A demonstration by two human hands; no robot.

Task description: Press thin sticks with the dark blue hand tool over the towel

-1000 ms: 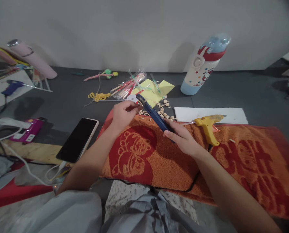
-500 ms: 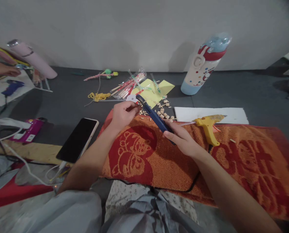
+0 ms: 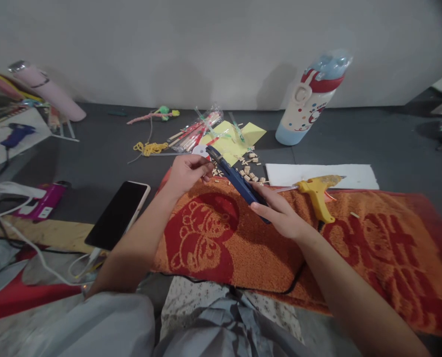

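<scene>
In the head view, my right hand (image 3: 280, 210) grips a long dark blue hand tool (image 3: 239, 184) with a hooked dark head. The tool slants up and left over the orange towel (image 3: 273, 248). My left hand (image 3: 189, 173) is pinched closed beside the tool's head; anything between its fingertips is too small or hidden to name. A white disc (image 3: 200, 150) lies just behind my left fingers. Past the tool, short cut wooden pieces (image 3: 248, 173) are scattered at the towel's far edge, near yellow paper (image 3: 228, 144).
A yellow glue gun (image 3: 319, 193) rests on the towel and a white board (image 3: 355, 176). A tall bottle (image 3: 304, 109) stands behind. Bagged sticks (image 3: 202, 126) and yellow yarn (image 3: 150, 148) lie at the back. To the left are a phone (image 3: 119, 215) and a purple power strip (image 3: 46, 201).
Another person's hand at the far left has gone out of view. My left hand has dipped slightly at the tool's head; my right hand's hold on the tool looks unchanged.
</scene>
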